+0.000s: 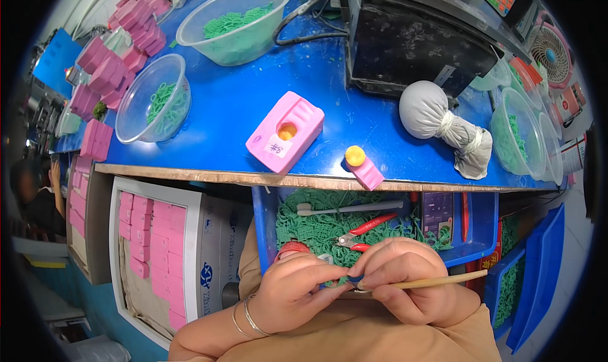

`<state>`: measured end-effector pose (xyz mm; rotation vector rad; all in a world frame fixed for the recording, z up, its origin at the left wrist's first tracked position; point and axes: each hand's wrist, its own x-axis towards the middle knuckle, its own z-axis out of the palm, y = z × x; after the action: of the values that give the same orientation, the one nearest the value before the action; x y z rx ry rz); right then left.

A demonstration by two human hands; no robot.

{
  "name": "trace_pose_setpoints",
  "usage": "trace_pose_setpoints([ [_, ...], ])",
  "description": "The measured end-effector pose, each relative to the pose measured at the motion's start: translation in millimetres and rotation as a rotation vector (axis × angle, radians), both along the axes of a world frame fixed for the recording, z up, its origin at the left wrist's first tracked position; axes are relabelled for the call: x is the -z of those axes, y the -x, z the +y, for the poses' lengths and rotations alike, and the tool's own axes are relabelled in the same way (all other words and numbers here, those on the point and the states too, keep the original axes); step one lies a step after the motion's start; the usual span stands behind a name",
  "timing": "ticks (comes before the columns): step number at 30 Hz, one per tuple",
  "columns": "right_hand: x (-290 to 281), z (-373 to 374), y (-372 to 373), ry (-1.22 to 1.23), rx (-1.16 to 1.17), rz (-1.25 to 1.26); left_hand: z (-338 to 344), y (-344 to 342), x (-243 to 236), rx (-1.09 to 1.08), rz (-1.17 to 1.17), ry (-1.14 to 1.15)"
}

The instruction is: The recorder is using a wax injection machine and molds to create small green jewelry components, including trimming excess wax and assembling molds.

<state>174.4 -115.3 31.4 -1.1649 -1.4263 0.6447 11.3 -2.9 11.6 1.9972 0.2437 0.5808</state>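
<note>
1. Between my fingertips: a small blue piece [355, 278], pinched by left hand [292, 290] and right hand [405, 280], both closed tight.
2. Right fingers also gripped a thin wooden stick [437, 280], its tip at the piece.
3. I judged the piece light, small and easy to drop; best pinched at its edges.
4. Beyond my knuckles lay red cutters [364, 231] on green mesh.

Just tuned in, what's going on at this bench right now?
A person sits at a blue table, both hands together in the lap. The left hand and right hand pinch a small dark blue piece, and the right hand also holds a thin wooden stick. Just beyond them, a blue bin holds green parts and red-handled pliers. On the table lie a pink block, clear bowls of green parts and a tied cloth bag.
</note>
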Motion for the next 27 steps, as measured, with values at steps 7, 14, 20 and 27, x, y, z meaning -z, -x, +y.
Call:
trace_pose_setpoints([
  [7,0.0,0.5,1.2,-0.037,0.017,-0.015,0.1,0.5,-1.8,-0.017,-0.004,-0.039],
  [14,1.6,1.7,2.2,-0.071,0.040,-0.057,-0.3,1.5,-1.2,-0.030,0.022,-0.045],
  [20,1.4,2.0,2.3,-0.071,0.042,-0.082,-0.8,0.3,0.9,-0.042,-0.015,-0.035],
  [27,1.9,2.9,2.7,-0.067,0.034,-0.079,-1.0,0.0,1.7,-0.045,-0.026,-0.035],
])
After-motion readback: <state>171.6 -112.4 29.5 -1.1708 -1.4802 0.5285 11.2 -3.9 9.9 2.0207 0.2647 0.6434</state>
